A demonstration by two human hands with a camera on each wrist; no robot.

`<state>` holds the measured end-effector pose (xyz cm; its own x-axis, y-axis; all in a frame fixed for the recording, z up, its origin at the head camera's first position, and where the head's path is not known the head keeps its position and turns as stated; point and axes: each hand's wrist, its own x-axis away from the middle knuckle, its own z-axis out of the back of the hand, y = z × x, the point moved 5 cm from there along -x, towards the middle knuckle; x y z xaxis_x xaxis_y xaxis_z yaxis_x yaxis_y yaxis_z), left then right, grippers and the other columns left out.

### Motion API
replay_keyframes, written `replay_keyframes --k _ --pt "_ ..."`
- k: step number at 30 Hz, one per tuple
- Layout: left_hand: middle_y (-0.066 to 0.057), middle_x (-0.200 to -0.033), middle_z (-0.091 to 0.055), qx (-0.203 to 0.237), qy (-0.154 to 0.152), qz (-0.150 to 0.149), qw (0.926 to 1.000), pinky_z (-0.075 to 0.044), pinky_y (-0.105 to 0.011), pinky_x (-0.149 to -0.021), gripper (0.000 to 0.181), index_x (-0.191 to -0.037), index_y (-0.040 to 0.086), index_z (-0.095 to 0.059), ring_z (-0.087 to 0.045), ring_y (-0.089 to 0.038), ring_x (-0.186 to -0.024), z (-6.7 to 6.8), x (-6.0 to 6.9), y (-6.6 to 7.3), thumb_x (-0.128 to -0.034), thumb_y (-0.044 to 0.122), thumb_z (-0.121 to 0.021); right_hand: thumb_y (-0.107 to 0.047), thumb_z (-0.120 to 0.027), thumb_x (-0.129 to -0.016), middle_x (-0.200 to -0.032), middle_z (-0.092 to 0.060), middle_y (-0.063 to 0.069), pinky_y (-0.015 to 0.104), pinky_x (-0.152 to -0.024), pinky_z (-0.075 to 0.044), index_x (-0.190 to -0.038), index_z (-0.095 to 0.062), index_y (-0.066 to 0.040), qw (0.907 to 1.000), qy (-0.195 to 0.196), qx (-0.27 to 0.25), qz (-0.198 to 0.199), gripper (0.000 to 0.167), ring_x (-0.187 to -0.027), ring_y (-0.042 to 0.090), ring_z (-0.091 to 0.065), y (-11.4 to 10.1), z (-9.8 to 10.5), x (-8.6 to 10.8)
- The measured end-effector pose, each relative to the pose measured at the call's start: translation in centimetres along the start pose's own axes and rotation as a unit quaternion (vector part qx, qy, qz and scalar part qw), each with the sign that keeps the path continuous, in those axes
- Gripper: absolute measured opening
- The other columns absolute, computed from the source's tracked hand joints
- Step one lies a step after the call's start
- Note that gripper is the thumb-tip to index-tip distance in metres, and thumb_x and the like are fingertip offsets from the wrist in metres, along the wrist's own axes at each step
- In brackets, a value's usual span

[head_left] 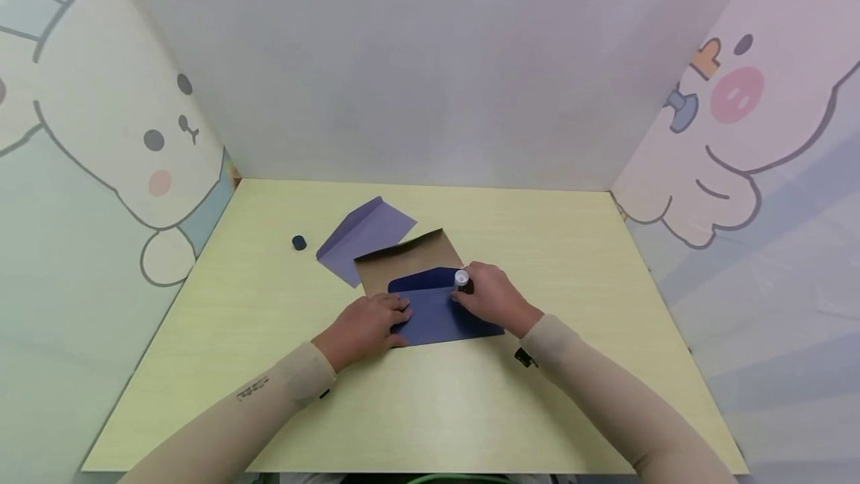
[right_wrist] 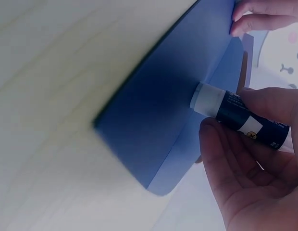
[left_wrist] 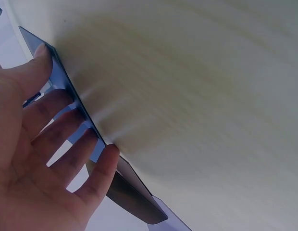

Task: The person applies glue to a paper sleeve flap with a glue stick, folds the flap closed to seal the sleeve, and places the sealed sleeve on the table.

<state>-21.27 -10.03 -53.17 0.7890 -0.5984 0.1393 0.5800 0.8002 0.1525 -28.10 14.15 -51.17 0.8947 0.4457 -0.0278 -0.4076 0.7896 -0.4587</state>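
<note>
From where I stand, the pale counter (head_left: 437,409) holds it all, with three envelopes gathered about its middle. The lilac envelope (head_left: 372,237) lies farthest off, the brown envelope (head_left: 416,256) overlaps it, and the blue envelope (head_left: 430,320) lies nearest the person, over part of the brown one. All three flaps look unfolded to me, so I'd judge that none is sealed and the work is at an early stage. The left hand (head_left: 369,326) rests over the left end of the blue envelope, its fingers apart and mostly straight, steadying it. The right hand (head_left: 496,296) is clamped on a glue stick (right_wrist: 238,113), thumb on one side and fingers on the other, its pale end at the crease below the open blue flap (head_left: 426,278). The glueing seems to be in hand there; I can't tell how much glue is on the paper. Folding that flap down is, I'd say, still left. Smallest of all, a dark cap (head_left: 298,243), probably the stick's, sits off well to the left, so uncapping looks done
</note>
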Motion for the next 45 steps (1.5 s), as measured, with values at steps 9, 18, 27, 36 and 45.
replay_keyframes --k 9,18,27,36,45 --pt "-0.009 -0.169 -0.071 0.009 -0.009 0.006 0.9999 -0.056 -0.055 -0.132 0.058 -0.156 0.013 -0.078 -0.065 -0.036 -0.162 0.1 0.2 -0.1 -0.1095 0.046 -0.085 -0.021 -0.093 -0.104 -0.104 -0.079 0.008 0.036 -0.078 -0.061 -0.099 -0.079 -0.012 1.0000 -0.003 0.000 0.005 0.018 -0.085 0.015 -0.068 0.2 0.4 0.2" --pt "-0.009 -0.169 -0.072 0.015 -0.005 0.011 0.9998 -0.056 -0.055 -0.131 0.057 -0.155 0.013 -0.078 -0.066 -0.036 -0.162 0.2 0.4 -0.1 -0.1088 0.044 -0.086 -0.019 -0.092 -0.103 -0.102 -0.079 0.008 0.037 -0.079 -0.061 -0.098 -0.080 -0.011 0.9999 0.005 0.003 0.012 0.016 -0.085 0.014 -0.068 -0.1 0.1 -0.1" --pt "-0.009 -0.167 -0.074 0.008 0.009 0.005 0.9999 -0.058 -0.055 -0.129 0.057 -0.154 0.013 -0.079 -0.068 -0.036 -0.159 0.1 0.3 -0.2 -0.1084 0.046 -0.087 -0.021 -0.092 -0.103 -0.091 -0.070 0.003 0.033 -0.074 -0.055 -0.095 -0.076 -0.012 0.9993 -0.001 0.009 0.035 0.021 -0.079 0.013 -0.061 -2.1 -1.0 -0.9" --pt "-0.009 -0.168 -0.072 0.010 0.005 0.005 0.9999 -0.058 -0.056 -0.128 0.057 -0.154 0.014 -0.079 -0.067 -0.037 -0.160 0.1 0.1 -0.1 -0.1083 0.047 -0.087 -0.026 -0.091 -0.106 -0.113 -0.079 0.010 0.038 -0.086 -0.066 -0.111 -0.082 -0.007 0.9977 -0.013 0.028 0.060 0.021 -0.096 0.019 -0.073 -4.6 -2.4 -1.6" --pt "-0.009 -0.169 -0.072 0.014 0.003 0.003 0.9999 -0.059 -0.056 -0.127 0.058 -0.155 0.013 -0.078 -0.067 -0.037 -0.159 0.0 0.0 -0.1 -0.1084 0.046 -0.087 -0.025 -0.091 -0.106 -0.123 -0.081 0.012 0.042 -0.093 -0.069 -0.119 -0.082 -0.005 0.9972 -0.019 0.027 0.067 0.025 -0.103 0.022 -0.078 -5.3 -3.0 -2.0"
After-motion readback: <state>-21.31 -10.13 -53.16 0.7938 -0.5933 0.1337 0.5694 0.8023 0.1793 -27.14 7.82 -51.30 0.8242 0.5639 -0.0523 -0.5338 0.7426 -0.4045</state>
